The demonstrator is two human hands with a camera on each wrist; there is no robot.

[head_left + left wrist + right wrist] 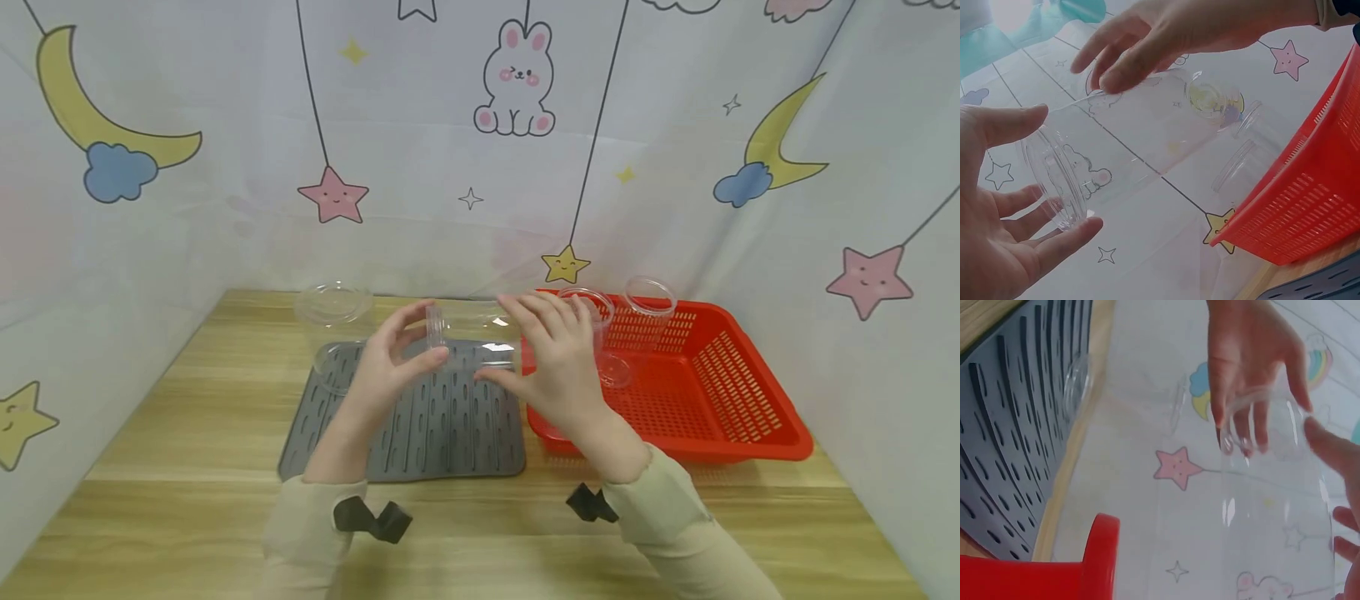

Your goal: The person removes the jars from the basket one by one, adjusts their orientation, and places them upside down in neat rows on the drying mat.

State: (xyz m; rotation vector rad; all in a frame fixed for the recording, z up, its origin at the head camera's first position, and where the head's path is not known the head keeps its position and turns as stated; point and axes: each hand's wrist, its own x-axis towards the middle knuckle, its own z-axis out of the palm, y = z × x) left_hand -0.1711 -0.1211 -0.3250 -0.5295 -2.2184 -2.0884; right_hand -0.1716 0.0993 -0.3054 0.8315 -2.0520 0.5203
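Note:
Between my two hands a clear plastic jar lies on its side in the air above the grey drying mat. My left hand holds its ridged rim end, thumb on one side and fingers on the other. Around the other end my right hand grips the jar's body, with fingers over the top and thumb below. Another clear jar stands upright at the mat's left side. The left wrist view shows the held jar's rim plainly; its see-through walls are faint in the head view.
A red plastic basket stands right of the mat, partly behind my right hand. Two clear jars stand upright in it. The wooden table meets a printed white curtain behind and at both sides.

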